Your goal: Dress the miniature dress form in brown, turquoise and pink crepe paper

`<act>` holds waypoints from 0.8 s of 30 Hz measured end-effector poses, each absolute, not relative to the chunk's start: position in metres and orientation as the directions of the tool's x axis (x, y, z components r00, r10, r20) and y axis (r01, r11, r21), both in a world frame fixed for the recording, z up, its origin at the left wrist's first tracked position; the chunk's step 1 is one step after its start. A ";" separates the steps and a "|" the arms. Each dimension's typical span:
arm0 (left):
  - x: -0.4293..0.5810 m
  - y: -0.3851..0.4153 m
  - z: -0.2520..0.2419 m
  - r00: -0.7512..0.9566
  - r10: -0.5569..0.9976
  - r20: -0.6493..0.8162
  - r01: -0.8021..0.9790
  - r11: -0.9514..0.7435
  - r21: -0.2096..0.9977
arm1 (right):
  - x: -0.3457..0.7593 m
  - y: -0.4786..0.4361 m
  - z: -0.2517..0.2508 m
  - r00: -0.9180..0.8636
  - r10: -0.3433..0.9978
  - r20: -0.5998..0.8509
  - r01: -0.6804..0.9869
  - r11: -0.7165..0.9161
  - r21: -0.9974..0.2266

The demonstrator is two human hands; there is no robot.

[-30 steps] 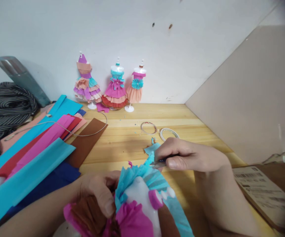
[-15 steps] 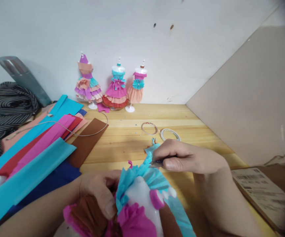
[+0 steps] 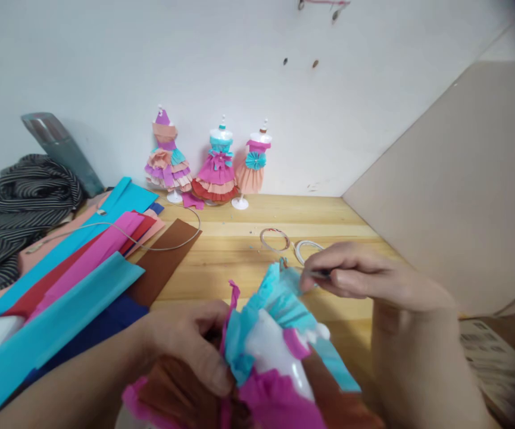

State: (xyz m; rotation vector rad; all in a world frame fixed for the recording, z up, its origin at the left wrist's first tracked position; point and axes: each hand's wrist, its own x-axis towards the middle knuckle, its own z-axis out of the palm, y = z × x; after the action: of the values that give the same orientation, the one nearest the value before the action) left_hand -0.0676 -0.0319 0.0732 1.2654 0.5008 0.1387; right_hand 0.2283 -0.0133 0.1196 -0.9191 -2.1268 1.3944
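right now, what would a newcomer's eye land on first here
The small white mannequin in turquoise, pink and brown crepe ruffles sits at bottom centre, gripped by the left hand while the right hand pinches a thin tool at its ruffle. Behind, three dressed mannequins stand against the wall; coloured paper sheets fan out left.

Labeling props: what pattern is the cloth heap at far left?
The cloth heap is dark with thin pale stripes; head view.

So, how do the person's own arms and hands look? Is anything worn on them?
Both hands are bare: the left hand and the right hand have no gloves, and no ring shows on the fingers. The left forearm and the right forearm show no sleeve, watch or bracelet within the picture. The slight blur hides any small marks.
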 end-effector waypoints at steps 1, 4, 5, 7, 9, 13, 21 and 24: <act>-0.064 -0.023 0.078 0.907 0.312 -0.281 0.141 0.404 0.904 | 0.233 -0.016 0.120 -0.618 0.786 -0.005 0.289 0.222 -0.931; -0.058 -0.018 0.093 0.863 0.394 -0.316 0.138 0.419 0.898 | 0.238 -0.025 0.121 -0.457 0.888 0.053 0.292 0.206 -0.934; -0.057 -0.021 0.097 0.825 0.461 -0.328 0.166 0.356 0.920 | 0.237 -0.028 0.121 -0.414 0.907 0.082 0.300 0.221 -0.928; -0.054 -0.029 0.101 0.733 0.591 -0.337 0.280 0.189 0.941 | 0.229 -0.033 0.123 -0.344 0.931 0.126 0.329 0.245 -0.912; -0.051 -0.036 0.100 0.671 0.673 -0.310 0.408 0.013 0.913 | 0.217 -0.036 0.125 -0.311 0.939 0.144 0.369 0.259 -0.892; -0.044 -0.040 0.092 0.623 0.759 -0.187 0.554 -0.259 0.791 | 0.199 -0.034 0.127 -0.372 0.918 0.139 0.444 0.307 -0.842; -0.044 -0.031 0.087 0.479 0.863 -0.162 0.552 -0.152 0.820 | 0.185 -0.034 0.124 -0.252 0.950 0.182 0.358 0.266 -0.895; -0.044 -0.024 0.086 0.359 0.926 -0.119 0.499 -0.083 0.863 | 0.176 -0.037 0.117 -0.263 0.942 0.208 0.311 0.287 -0.906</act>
State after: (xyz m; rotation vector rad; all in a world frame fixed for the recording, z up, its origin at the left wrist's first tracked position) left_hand -0.0439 -0.0241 0.0860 1.7242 1.2706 0.5976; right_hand 0.1759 -0.0373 0.1169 -1.1418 -1.7484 0.9833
